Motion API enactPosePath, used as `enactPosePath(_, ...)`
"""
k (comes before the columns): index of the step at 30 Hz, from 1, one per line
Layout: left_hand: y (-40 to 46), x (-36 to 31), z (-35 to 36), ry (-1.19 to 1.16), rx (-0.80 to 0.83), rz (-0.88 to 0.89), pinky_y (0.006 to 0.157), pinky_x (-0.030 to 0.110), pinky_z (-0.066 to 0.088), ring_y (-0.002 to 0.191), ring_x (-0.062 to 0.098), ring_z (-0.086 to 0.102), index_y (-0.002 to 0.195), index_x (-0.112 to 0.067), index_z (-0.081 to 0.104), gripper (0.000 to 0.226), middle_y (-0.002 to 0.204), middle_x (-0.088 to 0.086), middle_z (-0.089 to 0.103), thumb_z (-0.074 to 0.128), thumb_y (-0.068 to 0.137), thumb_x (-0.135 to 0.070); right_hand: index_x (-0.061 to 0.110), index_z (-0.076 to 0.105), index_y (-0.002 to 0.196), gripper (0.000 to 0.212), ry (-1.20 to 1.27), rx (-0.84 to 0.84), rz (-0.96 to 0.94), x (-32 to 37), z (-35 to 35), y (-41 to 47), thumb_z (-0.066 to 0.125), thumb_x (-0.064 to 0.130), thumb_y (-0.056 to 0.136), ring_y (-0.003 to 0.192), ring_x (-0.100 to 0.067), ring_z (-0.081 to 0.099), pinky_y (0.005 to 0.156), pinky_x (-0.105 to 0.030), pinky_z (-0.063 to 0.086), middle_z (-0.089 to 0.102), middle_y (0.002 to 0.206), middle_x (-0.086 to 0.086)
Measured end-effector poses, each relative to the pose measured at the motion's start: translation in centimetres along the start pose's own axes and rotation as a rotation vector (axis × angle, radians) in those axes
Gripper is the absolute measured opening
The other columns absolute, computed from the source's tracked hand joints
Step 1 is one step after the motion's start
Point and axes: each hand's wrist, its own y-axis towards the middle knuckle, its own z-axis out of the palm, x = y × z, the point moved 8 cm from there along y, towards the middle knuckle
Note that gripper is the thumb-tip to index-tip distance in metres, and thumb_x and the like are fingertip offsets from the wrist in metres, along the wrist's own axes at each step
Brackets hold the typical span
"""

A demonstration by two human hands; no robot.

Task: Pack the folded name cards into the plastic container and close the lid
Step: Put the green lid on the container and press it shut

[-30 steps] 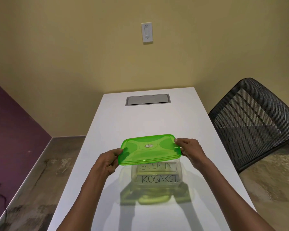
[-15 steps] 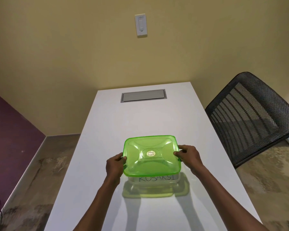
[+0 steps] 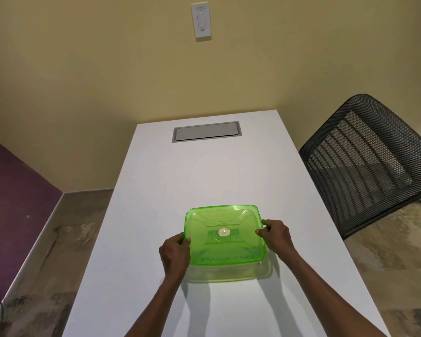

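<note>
A translucent green lid (image 3: 225, 235) lies flat over the clear plastic container (image 3: 231, 272) on the white table (image 3: 204, 171). Folded name cards (image 3: 225, 257) show only as faint writing through the lid. My left hand (image 3: 175, 255) grips the lid's left edge, thumb on top. My right hand (image 3: 275, 237) grips the right edge, fingers curled over the rim. The container's walls are mostly hidden under the lid.
A grey cable hatch (image 3: 206, 131) is set into the table's far end. A black mesh chair (image 3: 367, 161) stands close to the table's right side. A wall switch (image 3: 201, 21) hangs on the yellow wall ahead.
The lid has come down from a raised, tilted position onto the container, covering the name cards. Both hands followed it down, still on its edges.
</note>
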Motion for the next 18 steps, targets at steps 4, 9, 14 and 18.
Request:
enactPosePath(4,0.0,-0.2,0.1,0.055,-0.001,-0.005,0.053,0.030,0.037,0.057,0.024,0.039,0.071,-0.007,0.066,0.016,0.052,0.010,0.046,0.064,0.084,-0.016,0.004,0.059,0.128,0.045,-0.050,0.012,0.001,0.0,0.5,0.5,0.069,0.015,0.086,0.103,-0.028,0.061,0.085,-0.028,0.043,0.062,0.095,-0.011)
enactPosePath(9,0.2,-0.2,0.2,0.044,0.015,-0.015,0.067,0.032,0.046,0.077,0.035,0.062,0.090,-0.012,0.076,0.012,0.077,0.017,0.070,0.065,0.085,-0.016,0.001,0.061,0.124,0.040,-0.114,0.030,-0.009,0.2,1.0,1.0,0.067,0.016,0.087,0.089,-0.022,0.055,0.081,-0.027,0.040,0.055,0.087,-0.009)
enactPosePath(14,0.4,0.4,0.8,0.064,0.051,-0.047,0.077,0.034,0.050,0.091,0.037,0.065,0.099,-0.007,0.074,0.019,0.092,0.018,0.072,0.065,0.087,-0.019,0.001,0.060,0.125,0.042,-0.102,0.022,0.013,-0.4,1.4,1.4,0.067,0.018,0.087,0.111,-0.030,0.059,0.092,-0.031,0.043,0.068,0.109,-0.018)
enactPosePath(18,0.4,0.5,0.9,0.041,0.031,-0.052,0.089,0.036,0.052,0.103,0.028,0.067,0.115,-0.009,0.070,0.029,0.109,0.012,0.072,0.066,0.087,-0.017,0.002,0.064,0.120,0.037,-0.109,0.021,0.013,-1.2,1.9,1.4,0.067,0.017,0.087,0.104,-0.028,0.061,0.084,-0.028,0.043,0.069,0.109,-0.017)
